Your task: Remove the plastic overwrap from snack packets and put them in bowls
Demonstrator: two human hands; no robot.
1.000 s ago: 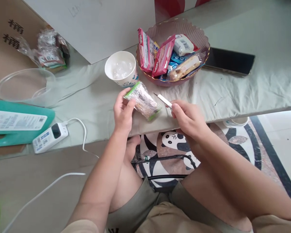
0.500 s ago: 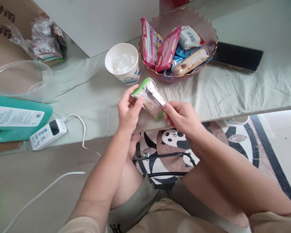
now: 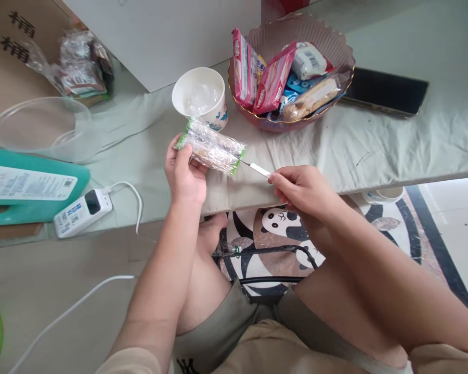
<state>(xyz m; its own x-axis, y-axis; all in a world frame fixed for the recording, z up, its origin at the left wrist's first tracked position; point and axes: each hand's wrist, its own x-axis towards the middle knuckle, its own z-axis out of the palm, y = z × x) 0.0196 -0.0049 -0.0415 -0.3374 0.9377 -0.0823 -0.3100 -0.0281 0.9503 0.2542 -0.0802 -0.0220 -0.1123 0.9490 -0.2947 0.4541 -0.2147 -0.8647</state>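
Note:
A clear, shiny snack packet (image 3: 214, 145) with green ends is pinched at its left end by my left hand (image 3: 187, 169). My right hand (image 3: 302, 187) grips a slim white-handled tool (image 3: 260, 170), whose thin dark tip points at the packet's right green end; whether it touches cannot be told. Behind the packet stands a white paper cup (image 3: 200, 93) with clear plastic inside. A pink ribbed bowl (image 3: 253, 120) with a gold rim holds several wrapped snacks, beyond my hands.
A black phone (image 3: 386, 91) lies right of the bowl. On the left are a clear round container (image 3: 42, 127), a teal package (image 3: 31, 184), a white power strip (image 3: 83, 213) with a cable, and wrapped items (image 3: 81, 67). A white box (image 3: 167, 36) stands behind.
The packet has moved left with my left hand and turned closer to level. The tool, earlier lying across the packet, is now at its right end, farther from my left hand.

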